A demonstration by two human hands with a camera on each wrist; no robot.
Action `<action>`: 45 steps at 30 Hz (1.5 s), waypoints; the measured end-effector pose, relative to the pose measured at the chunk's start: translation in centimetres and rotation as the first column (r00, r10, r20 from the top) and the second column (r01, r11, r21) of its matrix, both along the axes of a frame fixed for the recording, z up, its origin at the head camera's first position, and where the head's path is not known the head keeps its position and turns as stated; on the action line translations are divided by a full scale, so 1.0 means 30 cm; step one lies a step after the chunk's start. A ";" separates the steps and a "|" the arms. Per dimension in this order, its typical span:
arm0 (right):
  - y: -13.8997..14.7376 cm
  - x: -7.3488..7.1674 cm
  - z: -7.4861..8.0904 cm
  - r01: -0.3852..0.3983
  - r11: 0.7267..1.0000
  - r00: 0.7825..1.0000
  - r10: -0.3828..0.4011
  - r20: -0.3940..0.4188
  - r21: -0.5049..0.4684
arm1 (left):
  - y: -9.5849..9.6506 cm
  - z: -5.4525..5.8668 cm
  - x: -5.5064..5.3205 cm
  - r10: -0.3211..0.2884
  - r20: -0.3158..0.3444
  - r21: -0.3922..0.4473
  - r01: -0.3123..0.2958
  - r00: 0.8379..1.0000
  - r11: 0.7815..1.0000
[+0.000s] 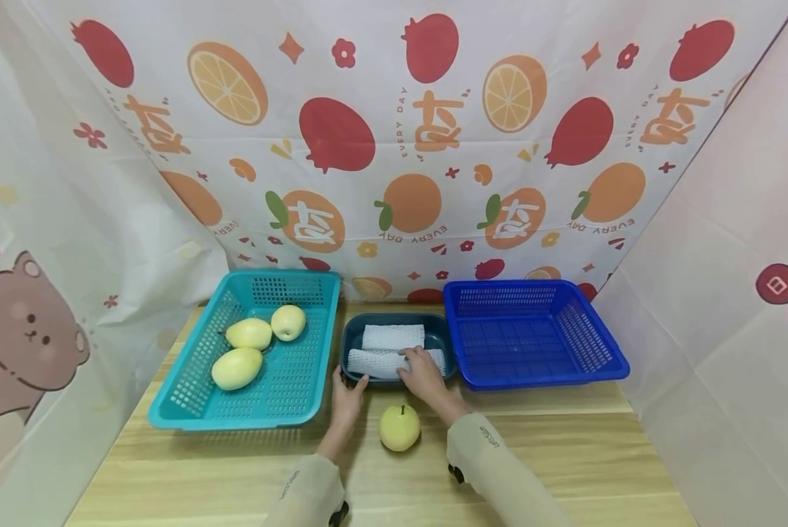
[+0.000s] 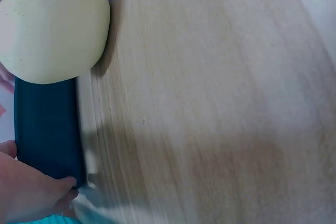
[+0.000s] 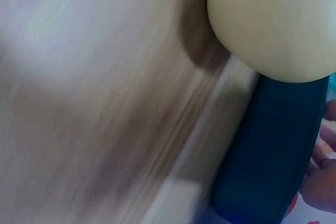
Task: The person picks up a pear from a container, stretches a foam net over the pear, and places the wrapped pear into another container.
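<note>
A small dark teal tray point(image 1: 439, 327) sits mid-table with two white foam net sleeves, one behind point(image 1: 394, 336) and one in front point(image 1: 367, 364). My left hand point(image 1: 346, 402) grips its front left corner, thumb at the front wall and fingers along the left side. Reaching over the front rim, my right hand point(image 1: 425, 375) has thumb and fingertips bent around the front sleeve. On the table between my wrists stands a yellow-green pear point(image 1: 399, 429), stem up. Both wrist views show this pear large, partly covering the tray's outer wall point(image 2: 48, 124).
To the left is a turquoise basket point(image 1: 235, 423) holding three pale yellow pears point(image 1: 237, 368). A blue basket point(image 1: 538, 379) stands close against the tray's right side. Behind them hangs a fruit-print sheet point(image 1: 394, 271) at the back edge of the wooden table point(image 1: 565, 446).
</note>
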State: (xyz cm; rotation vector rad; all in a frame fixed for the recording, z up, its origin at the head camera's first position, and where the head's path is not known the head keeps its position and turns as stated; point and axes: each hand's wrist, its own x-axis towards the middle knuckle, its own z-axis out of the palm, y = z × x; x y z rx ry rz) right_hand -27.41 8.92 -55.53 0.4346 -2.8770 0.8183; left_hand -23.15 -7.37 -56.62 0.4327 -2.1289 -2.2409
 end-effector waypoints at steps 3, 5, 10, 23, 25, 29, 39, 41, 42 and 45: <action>0.000 0.002 -0.008 0.037 0.997 0.999 -0.036 0.030 -0.061 | -0.002 -0.007 -0.001 0.006 -0.012 -0.023 -0.006 1.000 1.000; 0.001 0.002 -0.012 0.061 0.993 0.997 -0.056 0.043 -0.103 | -0.004 -0.013 -0.005 0.009 -0.020 -0.037 -0.010 1.000 0.999; 0.009 -0.002 -0.016 0.100 0.967 0.995 -0.097 0.024 -0.234 | -0.008 -0.022 -0.011 0.012 -0.041 -0.030 -0.013 0.999 0.999; 0.027 0.025 0.024 0.121 0.845 0.988 -0.156 -0.023 -0.520 | -0.004 -0.011 -0.005 0.028 -0.018 -0.028 -0.029 0.999 0.999; 0.030 0.033 0.033 0.132 0.836 0.985 -0.171 -0.025 -0.533 | -0.003 -0.004 0.000 0.032 -0.015 -0.014 -0.033 0.999 0.999; 0.035 0.050 0.052 0.146 0.793 0.983 -0.183 -0.004 -0.591 | 0.001 0.008 0.021 0.078 0.001 0.046 -0.078 0.997 0.996; 0.040 0.132 0.161 0.137 0.625 0.990 -0.054 0.132 -0.768 | 0.020 0.069 0.091 0.049 -0.003 0.007 -0.049 0.999 0.999; 0.036 0.162 0.202 0.121 0.588 0.989 0.001 0.150 -0.800 | 0.026 0.094 0.100 -0.042 -0.028 0.028 0.043 0.999 0.999; 0.034 0.176 0.222 0.112 0.574 0.987 0.028 0.156 -0.811 | 0.030 0.109 0.103 -0.091 -0.042 0.041 0.093 0.995 0.995; 0.034 0.206 0.256 0.094 0.530 0.975 0.123 0.186 -0.843 | 0.040 0.149 0.108 -0.234 -0.075 0.085 0.240 0.969 0.967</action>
